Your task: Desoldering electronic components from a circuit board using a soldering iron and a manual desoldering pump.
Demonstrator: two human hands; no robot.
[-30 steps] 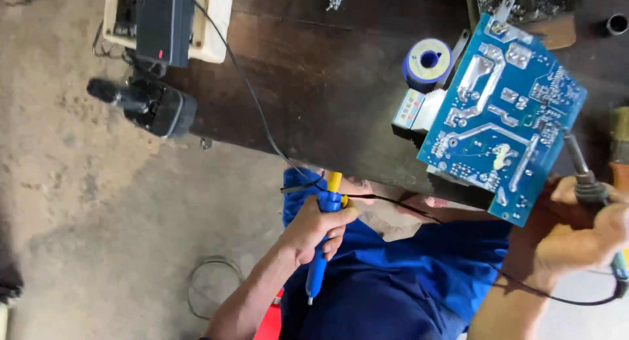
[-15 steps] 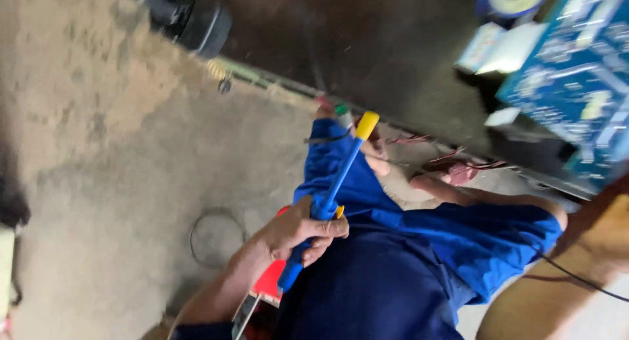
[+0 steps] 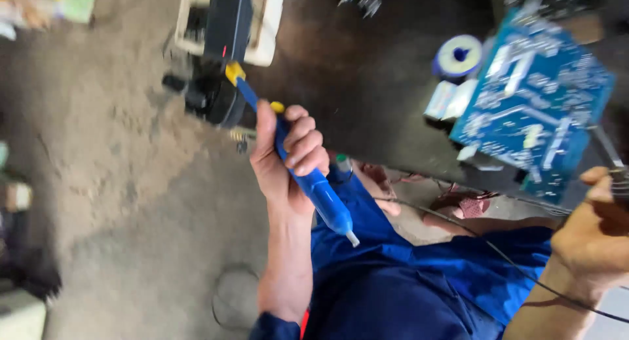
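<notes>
My left hand (image 3: 285,160) grips a blue desoldering pump (image 3: 308,176) with a yellow plunger end, raised in front of the dark table edge, its white tip pointing down toward my blue trousers. My right hand (image 3: 593,238) at the right edge holds a dark soldering iron handle (image 3: 616,176), with a black cable (image 3: 498,255) trailing from it across my lap. A blue circuit board (image 3: 534,104) lies tilted on the dark workbench (image 3: 367,97), just above my right hand.
A spool of solder wire (image 3: 458,55) and a small white block (image 3: 440,101) sit left of the board. A black device on a white tray (image 3: 229,25) stands at the bench's far left. Bare concrete floor (image 3: 118,183) spreads left, with a wire loop (image 3: 229,301).
My left hand has lifted the pump from my lap up to bench height and turned it so the tip points down. The view has swung back toward the bench.
</notes>
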